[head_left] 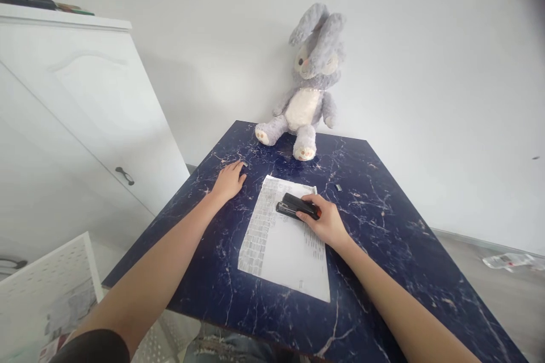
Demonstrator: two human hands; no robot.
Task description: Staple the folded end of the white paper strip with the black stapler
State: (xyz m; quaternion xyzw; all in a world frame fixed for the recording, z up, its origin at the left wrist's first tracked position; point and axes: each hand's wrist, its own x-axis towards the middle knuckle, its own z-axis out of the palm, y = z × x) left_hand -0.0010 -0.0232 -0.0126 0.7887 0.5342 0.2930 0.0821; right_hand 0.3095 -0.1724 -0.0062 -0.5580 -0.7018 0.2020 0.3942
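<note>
My right hand (330, 221) is closed around a black stapler (293, 204), held over a printed sheet of paper (293, 255) on the dark blue marbled table. The stapler's front end points left, and a bit of red or orange shows at its back. To the left of the paper, my left hand (230, 180) rests on the tabletop, fingers stretched and thumb apart. Its fingertips reach a small silvery strip (244, 164), perhaps staples; whether they touch it is unclear. A similar small strip (338, 187) lies right of the paper.
A grey plush rabbit (304, 108) sits at the table's (383, 272) back edge against the white wall. On the left stand a white cabinet (76, 102) and a perforated white basket (72, 261). Clear plastic packaging (508, 261) lies on the floor at right.
</note>
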